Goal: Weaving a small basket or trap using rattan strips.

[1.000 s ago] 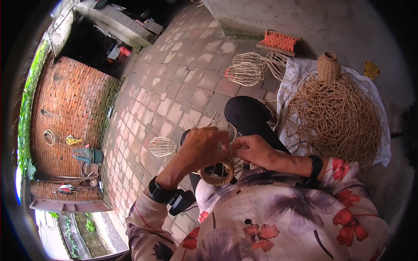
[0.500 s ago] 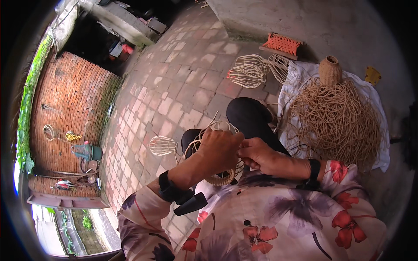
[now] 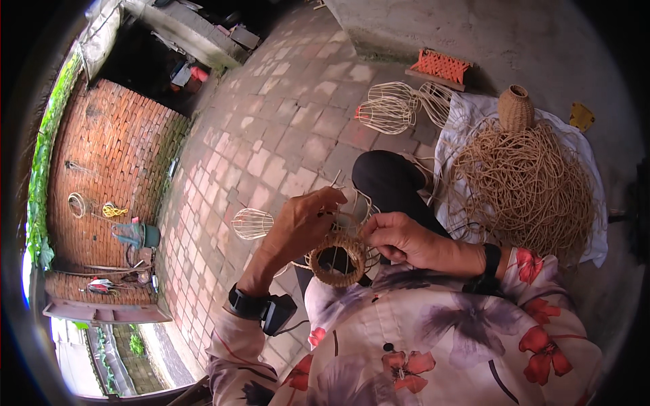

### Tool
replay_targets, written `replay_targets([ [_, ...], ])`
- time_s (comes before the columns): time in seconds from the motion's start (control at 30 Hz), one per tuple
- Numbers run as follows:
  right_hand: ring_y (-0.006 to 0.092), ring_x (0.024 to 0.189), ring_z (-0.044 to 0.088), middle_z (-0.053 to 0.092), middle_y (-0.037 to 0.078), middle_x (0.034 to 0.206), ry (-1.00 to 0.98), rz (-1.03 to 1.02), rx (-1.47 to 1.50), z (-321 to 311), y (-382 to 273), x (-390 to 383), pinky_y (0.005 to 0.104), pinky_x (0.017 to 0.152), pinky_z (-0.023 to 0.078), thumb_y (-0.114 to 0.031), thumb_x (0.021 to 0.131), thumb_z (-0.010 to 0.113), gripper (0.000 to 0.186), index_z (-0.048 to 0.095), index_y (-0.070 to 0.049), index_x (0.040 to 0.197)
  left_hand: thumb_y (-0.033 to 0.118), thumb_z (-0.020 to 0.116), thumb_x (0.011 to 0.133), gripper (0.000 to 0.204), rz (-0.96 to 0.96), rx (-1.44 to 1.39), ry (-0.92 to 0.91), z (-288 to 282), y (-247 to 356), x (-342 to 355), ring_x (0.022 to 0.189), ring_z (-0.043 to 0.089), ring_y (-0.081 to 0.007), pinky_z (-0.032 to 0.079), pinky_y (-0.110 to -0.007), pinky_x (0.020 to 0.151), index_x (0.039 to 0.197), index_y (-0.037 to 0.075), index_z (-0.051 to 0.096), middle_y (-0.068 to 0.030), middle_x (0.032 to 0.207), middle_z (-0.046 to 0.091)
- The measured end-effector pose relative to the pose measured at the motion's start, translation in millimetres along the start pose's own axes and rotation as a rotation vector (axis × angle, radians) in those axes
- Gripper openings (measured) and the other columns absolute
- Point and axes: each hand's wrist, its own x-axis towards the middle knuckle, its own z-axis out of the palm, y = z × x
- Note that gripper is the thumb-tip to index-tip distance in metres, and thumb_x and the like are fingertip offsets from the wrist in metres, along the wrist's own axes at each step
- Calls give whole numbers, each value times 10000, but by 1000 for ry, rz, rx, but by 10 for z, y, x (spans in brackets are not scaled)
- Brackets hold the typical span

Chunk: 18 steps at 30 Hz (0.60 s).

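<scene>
Between my knees and my belly sits a partly woven basket (image 3: 338, 276), its thick round rim turned toward me and thin pale stakes showing beyond it. At its far left side is my left hand (image 3: 302, 215), back up, fingers bent inward over the stakes; what they hold is hidden. My right hand (image 3: 401, 238) is closed in a pinch against the basket's right side, the thumb and forefinger touching the weave. A loose strand end (image 3: 336, 178) pokes up beyond my left hand.
On a white cloth (image 3: 596, 203) at the right lie a big heap of tan cord (image 3: 521, 189) and a finished woven vase (image 3: 516, 110). Bare wire-like frames (image 3: 386, 108) stand ahead on the brick paving, another frame (image 3: 252, 223) at left. An orange woven stool (image 3: 440, 66) is by the wall.
My left hand has moved left and away from my right hand, uncovering the basket's rim. The right hand has stayed nearly in place.
</scene>
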Motion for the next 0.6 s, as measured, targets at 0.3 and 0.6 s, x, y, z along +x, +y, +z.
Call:
replay_targets([
  [0.3,81,556,554,586,14,635,208,-350,-571,155,29,27,253,498,419,-72,828,655,99,608,15,833,-36,580,787,155,154,124,260,77,60,-142,717,670,-238,525,-325,635,927,23,606,-111,815,660],
  [0.6,299,649,610,605,108,753,169,-1025,-1105,90,-254,232,359,590,477,-25,828,587,123,570,-28,950,-35,618,791,163,156,360,384,112,188,-426,701,649,-258,512,-340,620,925,46,571,-100,807,631],
])
